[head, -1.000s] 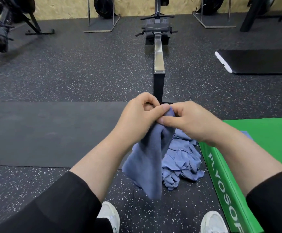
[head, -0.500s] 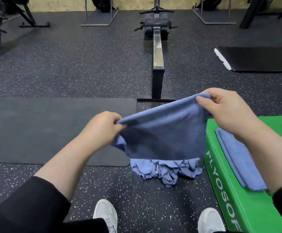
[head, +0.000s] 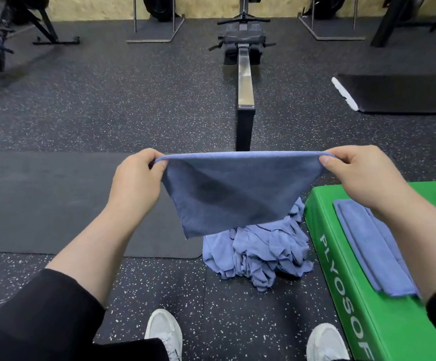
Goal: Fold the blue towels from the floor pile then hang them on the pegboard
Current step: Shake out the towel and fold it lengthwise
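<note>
Blue towel [head: 233, 190] held up in the air in front of the person, top edge pulled taut and roughly level between both hands, cloth hanging down below in a slanted flap. Left hand [head: 137, 179] pinches the left top corner, fingers curled round the edge. Right hand [head: 354, 175] pinches the right top corner, thumb on the near side of the cloth. Both forearms bare, black sleeves pushed up.

Directly under the held towel: crumpled pile of blue towels [head: 259, 252] on the speckled rubber floor [head: 107, 105], just beside the green plyo box [head: 362, 308]. No real containers here; the box top carries one folded blue towel [head: 367, 246], lying flat as a long strip, partly hidden by the right forearm. Box side reads "PLYOSOF", rest cut off.

Dark mat [head: 42, 201] on the floor to the left, its corner touching the pile. Two white shoes [head: 163, 332] at the bottom edge. Rowing machine rail [head: 245, 82] runs away straight ahead; another black mat [head: 399, 92] far right; stands and equipment along the back wall.

Versus half a second ago: hands have spread further apart, left hand has come up so the top edge is now level instead of sloping up to the right; towel is stretched wider and flatter. A second ago both hands were bunched together on the towel. Pile and folded towel unchanged.
</note>
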`<state>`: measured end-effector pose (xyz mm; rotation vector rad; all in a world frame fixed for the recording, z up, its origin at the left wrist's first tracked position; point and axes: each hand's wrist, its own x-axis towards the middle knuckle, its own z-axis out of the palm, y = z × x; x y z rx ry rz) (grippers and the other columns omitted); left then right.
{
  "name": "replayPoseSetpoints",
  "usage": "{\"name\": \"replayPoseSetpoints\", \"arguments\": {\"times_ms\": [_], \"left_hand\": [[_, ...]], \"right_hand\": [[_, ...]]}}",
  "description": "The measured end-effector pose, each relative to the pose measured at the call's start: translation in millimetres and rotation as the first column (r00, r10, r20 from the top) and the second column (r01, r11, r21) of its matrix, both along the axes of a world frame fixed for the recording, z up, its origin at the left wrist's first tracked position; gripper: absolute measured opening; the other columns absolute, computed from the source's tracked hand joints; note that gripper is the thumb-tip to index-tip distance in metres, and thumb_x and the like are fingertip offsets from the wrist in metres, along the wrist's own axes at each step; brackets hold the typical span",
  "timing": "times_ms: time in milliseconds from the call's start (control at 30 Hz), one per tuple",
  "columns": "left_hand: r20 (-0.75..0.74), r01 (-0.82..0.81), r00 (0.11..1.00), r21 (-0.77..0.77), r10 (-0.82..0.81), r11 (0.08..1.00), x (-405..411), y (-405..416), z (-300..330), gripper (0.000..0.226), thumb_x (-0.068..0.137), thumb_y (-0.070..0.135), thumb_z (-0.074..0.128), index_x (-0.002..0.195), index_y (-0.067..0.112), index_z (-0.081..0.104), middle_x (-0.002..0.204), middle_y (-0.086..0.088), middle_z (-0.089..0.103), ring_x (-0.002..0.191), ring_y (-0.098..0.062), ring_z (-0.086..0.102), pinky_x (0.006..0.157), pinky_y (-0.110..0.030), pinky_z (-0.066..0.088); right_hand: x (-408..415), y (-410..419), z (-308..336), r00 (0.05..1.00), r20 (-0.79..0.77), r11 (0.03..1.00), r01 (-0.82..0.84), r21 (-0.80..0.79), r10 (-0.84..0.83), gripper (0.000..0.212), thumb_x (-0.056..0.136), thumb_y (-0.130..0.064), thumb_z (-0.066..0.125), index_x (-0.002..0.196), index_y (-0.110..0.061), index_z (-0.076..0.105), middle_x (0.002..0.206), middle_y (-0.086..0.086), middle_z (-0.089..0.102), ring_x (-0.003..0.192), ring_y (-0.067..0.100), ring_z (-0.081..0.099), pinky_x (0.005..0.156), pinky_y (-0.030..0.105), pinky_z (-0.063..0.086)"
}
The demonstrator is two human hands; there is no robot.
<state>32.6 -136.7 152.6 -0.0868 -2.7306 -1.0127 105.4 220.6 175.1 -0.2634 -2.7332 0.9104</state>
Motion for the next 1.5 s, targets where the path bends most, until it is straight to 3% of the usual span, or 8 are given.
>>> {"name": "replayPoseSetpoints", "arguments": {"times_ms": [267,533,667,833,1067,1233,1367,1500], "left_hand": [[0.096,0.005,0.995,0.031,-0.008,1.0,0.1,-0.1,-2.0,0.019,0.099,0.024,0.058,0.082,0.023,0.067,0.079,0.002,0.073,0.085,-0.027,0.069,0.08,-0.039,0.052],[0.194,-0.06,0.98,0.51,-0.047,0.858,3.8,10.1,-1.9,0.02,0.092,0.024,0.071,0.075,0.015,0.065,0.062,0.007,0.059,0.065,-0.014,0.052,0.086,-0.047,0.057],[0.262,-0.13,0.961,0.709,-0.089,0.694,10.1,27.7,-0.2,0.022,0.098,0.021,0.065,0.076,0.018,0.064,0.07,-0.001,0.062,0.063,-0.017,0.054,0.074,-0.039,0.053],[0.321,-0.201,0.942,0.774,-0.099,0.601,20.9,59.2,-2.9,0.022,0.1,0.022,0.062,0.079,0.017,0.062,0.067,0.001,0.062,0.056,-0.012,0.056,0.054,-0.024,0.048],[0.23,-0.07,0.965,0.688,-0.125,0.722,38.3,108.7,-4.9,0.016,0.085,0.027,0.07,0.073,0.016,0.071,0.069,0.002,0.068,0.067,-0.014,0.058,0.073,-0.047,0.058],[0.156,0.066,0.972,0.537,-0.176,0.841,51.9,132.5,-3.0,0.015,0.087,0.021,0.072,0.072,0.023,0.071,0.062,0.013,0.066,0.057,-0.001,0.052,0.059,-0.02,0.046],[0.132,0.075,0.98,0.445,-0.149,0.892,48.4,135.3,-6.2,0.018,0.088,0.028,0.072,0.07,0.025,0.069,0.068,0.006,0.067,0.06,-0.005,0.051,0.058,-0.024,0.043],[0.07,0.091,0.99,0.367,-0.126,0.926,41.8,136.8,-7.5,0.015,0.088,0.026,0.073,0.074,0.019,0.071,0.07,0.006,0.065,0.064,-0.008,0.052,0.064,-0.029,0.045]], "right_hand": [[4.4,8.9,-8.3,0.99,0.13,0.998,0.049,0.031,-0.053,0.024,0.098,-0.03,0.06,0.079,-0.023,0.072,0.082,0.021,0.071,0.085,0.041,0.069,0.078,0.042,0.055],[10.6,4.8,-0.2,0.986,0.165,0.956,0.031,-0.291,0.018,0.041,0.086,-0.05,0.057,0.087,-0.011,0.071,0.084,0.026,0.066,0.074,0.026,0.058,0.093,0.064,0.049],[11.1,-6.8,4.6,0.988,0.149,0.807,0.056,-0.588,0.04,0.025,0.101,-0.015,0.053,0.081,-0.007,0.066,0.072,0.007,0.061,0.069,0.019,0.056,0.089,0.045,0.054],[11.1,-19.1,2.8,0.98,0.19,0.738,0.092,-0.669,0.051,0.019,0.101,-0.01,0.052,0.086,-0.007,0.061,0.059,-0.001,0.058,0.048,0.009,0.055,0.069,0.034,0.056],[3.2,-52.3,-7.6,0.954,0.262,0.727,0.078,-0.682,0.143,0.029,0.097,-0.005,0.052,0.098,0.024,0.055,0.086,0.028,0.068,0.076,0.03,0.064,0.073,0.039,0.064],[-1.7,-77.8,-14.2,0.952,0.22,0.724,-0.002,-0.69,0.212,0.029,0.095,-0.009,0.053,0.076,0.012,0.055,0.061,0.007,0.049,0.065,0.021,0.044,0.088,0.061,0.053],[-9.1,-86.3,-15.8,0.957,0.173,0.668,-0.03,-0.743,0.235,0.027,0.098,-0.004,0.049,0.088,0.018,0.062,0.059,-0.001,0.053,0.057,0.013,0.051,0.072,0.037,0.058],[-17.0,-87.4,-20.8,0.955,0.151,0.642,-0.05,-0.765,0.254,0.027,0.097,-0.007,0.05,0.094,0.017,0.061,0.08,0.014,0.058,0.076,0.02,0.054,0.079,0.039,0.057]]}}
